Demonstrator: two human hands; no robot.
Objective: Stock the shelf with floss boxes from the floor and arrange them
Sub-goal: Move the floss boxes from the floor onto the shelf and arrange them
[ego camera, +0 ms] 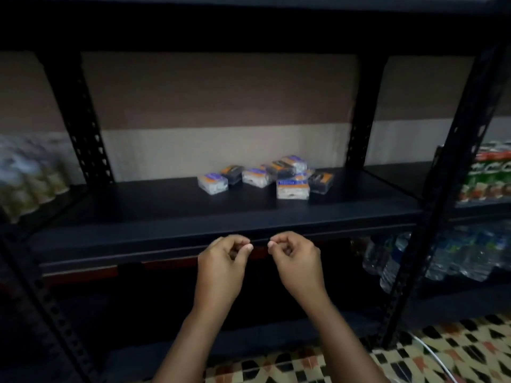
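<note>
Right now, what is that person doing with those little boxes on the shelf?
A person is stocking a dark metal shelf with small floss boxes. Several boxes lie in a loose, jumbled bunch near the back of the shelf, one resting on top of others, so they are not lined up yet. The left hand and right hand hover in front of the shelf edge with fingers loosely curled, holding nothing.
</note>
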